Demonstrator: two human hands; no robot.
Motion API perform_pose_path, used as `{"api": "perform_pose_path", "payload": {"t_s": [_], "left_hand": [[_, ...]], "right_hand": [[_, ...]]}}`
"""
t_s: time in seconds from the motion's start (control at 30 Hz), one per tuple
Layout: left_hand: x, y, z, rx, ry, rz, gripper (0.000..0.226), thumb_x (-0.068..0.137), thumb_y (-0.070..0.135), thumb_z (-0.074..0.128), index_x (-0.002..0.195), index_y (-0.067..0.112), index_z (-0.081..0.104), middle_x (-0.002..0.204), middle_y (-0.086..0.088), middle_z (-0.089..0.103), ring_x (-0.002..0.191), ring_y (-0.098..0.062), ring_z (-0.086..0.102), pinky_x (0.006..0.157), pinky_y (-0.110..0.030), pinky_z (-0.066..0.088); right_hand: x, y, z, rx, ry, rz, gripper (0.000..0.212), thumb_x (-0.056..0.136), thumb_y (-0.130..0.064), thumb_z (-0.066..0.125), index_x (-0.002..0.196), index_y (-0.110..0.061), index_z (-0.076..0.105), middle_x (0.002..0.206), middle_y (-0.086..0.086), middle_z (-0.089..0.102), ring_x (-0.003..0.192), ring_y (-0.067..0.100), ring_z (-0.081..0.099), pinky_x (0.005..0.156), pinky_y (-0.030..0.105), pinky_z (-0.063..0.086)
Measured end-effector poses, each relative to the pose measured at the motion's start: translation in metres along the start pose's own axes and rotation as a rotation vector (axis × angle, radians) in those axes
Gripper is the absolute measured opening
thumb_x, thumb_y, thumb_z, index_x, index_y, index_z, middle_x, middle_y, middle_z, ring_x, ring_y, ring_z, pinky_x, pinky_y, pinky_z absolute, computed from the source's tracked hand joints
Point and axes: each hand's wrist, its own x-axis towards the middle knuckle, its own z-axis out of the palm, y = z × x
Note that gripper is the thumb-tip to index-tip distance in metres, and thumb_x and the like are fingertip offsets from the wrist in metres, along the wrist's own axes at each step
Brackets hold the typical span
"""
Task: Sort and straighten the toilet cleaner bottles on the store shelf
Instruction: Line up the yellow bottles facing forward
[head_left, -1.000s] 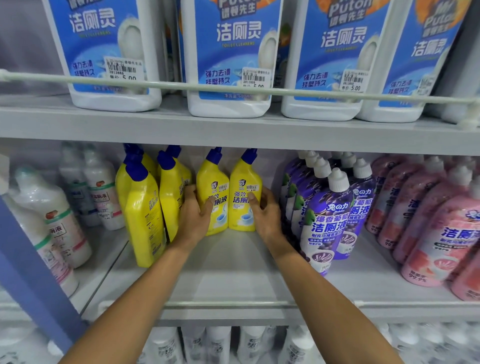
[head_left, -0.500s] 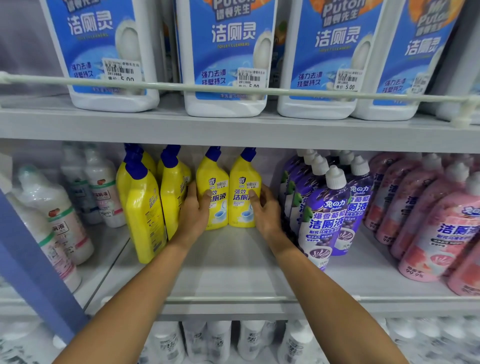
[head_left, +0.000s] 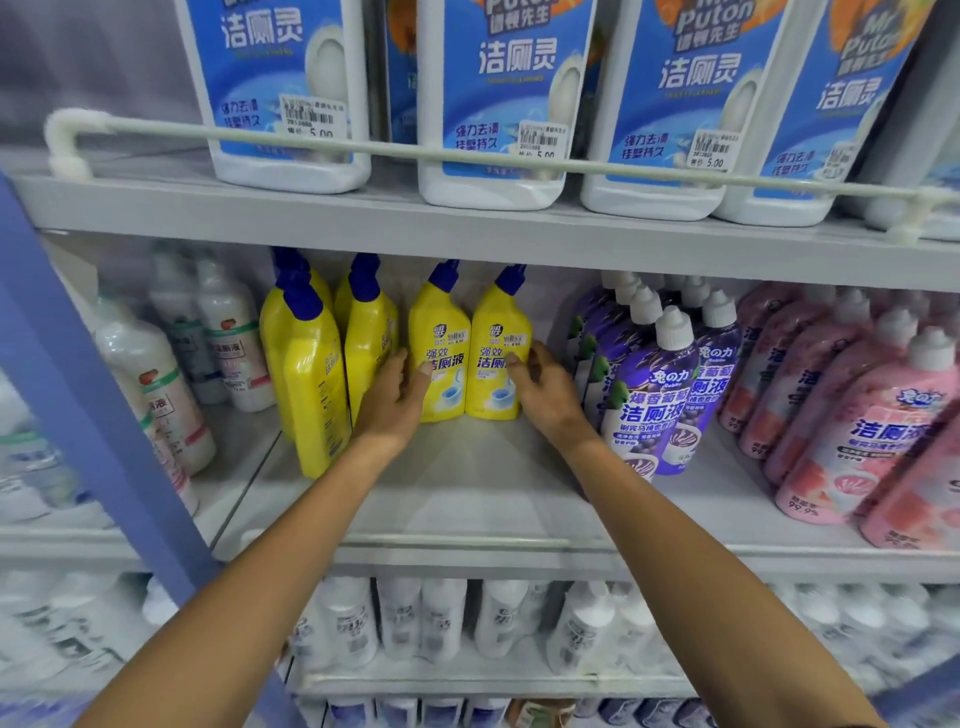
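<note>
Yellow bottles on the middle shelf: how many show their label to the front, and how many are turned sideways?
Label-front yellow bottles: 2
Sideways yellow bottles: 4, rear ones partly hidden
Total: 6

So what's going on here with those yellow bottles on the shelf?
A person is straightening toilet cleaner on the middle shelf. The left hand grips the left yellow bottle and the right hand grips the right yellow bottle. Both stand upright, side by side, labels facing out, set well back. The other yellow bottles to their left are turned sideways. Purple bottles and pink bottles stand in rows to the right.
</note>
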Motion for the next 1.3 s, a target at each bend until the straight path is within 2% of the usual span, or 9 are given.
{"api": "perform_pose_path", "payload": {"t_s": [0.13,0.23,0.33,0.4,0.5,0.67,0.93,1.17,1.3], "left_hand": [[-0.032,0.002,-0.024,-0.151,0.103,0.012,0.034,0.102,0.055,0.045,0.120,0.032,0.062,0.132,0.002,0.064,0.124,-0.014,0.057,0.108,-0.031,0.040],[-0.049,0.002,-0.045,-0.224,0.161,-0.075,0.054,0.082,0.085,0.041,0.103,0.045,0.070,0.128,0.006,0.068,0.125,-0.017,0.059,0.113,-0.046,0.042],[-0.067,0.004,-0.071,-0.235,0.212,-0.067,0.058,0.086,0.082,0.037,0.104,0.039,0.070,0.116,0.008,0.071,0.117,-0.016,0.064,0.104,-0.041,0.048],[-0.075,0.004,-0.088,-0.261,0.267,-0.034,0.058,0.091,0.075,0.036,0.107,0.030,0.068,0.110,0.003,0.073,0.108,-0.016,0.068,0.097,-0.037,0.052],[-0.080,0.006,-0.112,-0.251,0.352,-0.005,0.061,0.089,0.075,0.034,0.107,0.028,0.069,0.107,0.001,0.074,0.103,-0.014,0.069,0.099,-0.042,0.052],[-0.073,0.015,-0.123,-0.117,0.381,-0.008,0.060,0.093,0.073,0.029,0.108,0.030,0.068,0.110,0.005,0.072,0.107,-0.015,0.065,0.102,-0.043,0.049],[-0.040,0.028,-0.102,-0.053,0.342,-0.042,0.042,0.098,0.056,0.055,0.121,0.022,0.062,0.115,0.004,0.068,0.109,-0.017,0.062,0.084,-0.028,0.043],[-0.023,0.000,-0.100,0.050,0.372,0.061,0.036,0.077,0.046,0.070,0.109,0.033,0.060,0.101,0.001,0.074,0.094,-0.023,0.071,0.086,-0.048,0.058],[-0.026,0.002,-0.110,-0.019,0.322,0.084,0.034,0.086,0.014,0.078,0.099,0.040,0.062,0.097,0.012,0.072,0.087,-0.002,0.070,0.085,-0.036,0.058]], "right_hand": [[-0.019,-0.016,-0.004,0.166,-0.029,0.031,0.029,0.110,-0.036,0.044,0.113,-0.016,0.065,0.109,-0.004,0.074,0.100,0.003,0.071,0.096,0.034,0.058],[-0.029,-0.022,-0.001,0.262,-0.003,0.098,0.037,0.109,-0.047,0.038,0.115,-0.023,0.065,0.108,-0.015,0.069,0.091,-0.015,0.066,0.092,0.013,0.053],[-0.036,-0.034,0.008,0.298,-0.036,0.131,0.070,0.090,-0.076,0.039,0.132,-0.026,0.064,0.130,-0.004,0.068,0.119,0.009,0.065,0.111,0.041,0.049],[-0.039,-0.044,0.017,0.319,-0.056,0.135,0.075,0.096,-0.073,0.036,0.141,-0.018,0.060,0.139,0.001,0.064,0.127,0.016,0.061,0.112,0.046,0.047],[-0.038,-0.061,0.033,0.373,-0.110,0.114,0.058,0.110,-0.051,0.028,0.144,-0.013,0.055,0.144,0.003,0.060,0.130,0.019,0.058,0.114,0.043,0.044],[-0.023,-0.088,0.066,0.393,-0.188,0.033,0.051,0.107,-0.053,0.038,0.139,-0.020,0.060,0.141,-0.002,0.062,0.129,0.014,0.059,0.112,0.043,0.046],[0.007,-0.120,0.122,0.248,-0.115,-0.175,0.035,0.100,-0.041,0.064,0.127,-0.019,0.065,0.113,-0.013,0.068,0.101,-0.008,0.061,0.090,0.014,0.044],[0.027,-0.109,0.134,-0.089,0.007,-0.308,0.035,0.095,-0.038,0.062,0.121,-0.015,0.065,0.114,0.006,0.070,0.104,0.029,0.065,0.078,0.026,0.039],[0.017,-0.101,0.117,-0.146,0.133,-0.432,0.035,0.092,-0.040,0.071,0.109,-0.009,0.070,0.104,0.008,0.072,0.096,0.029,0.065,0.080,0.028,0.043]]}}
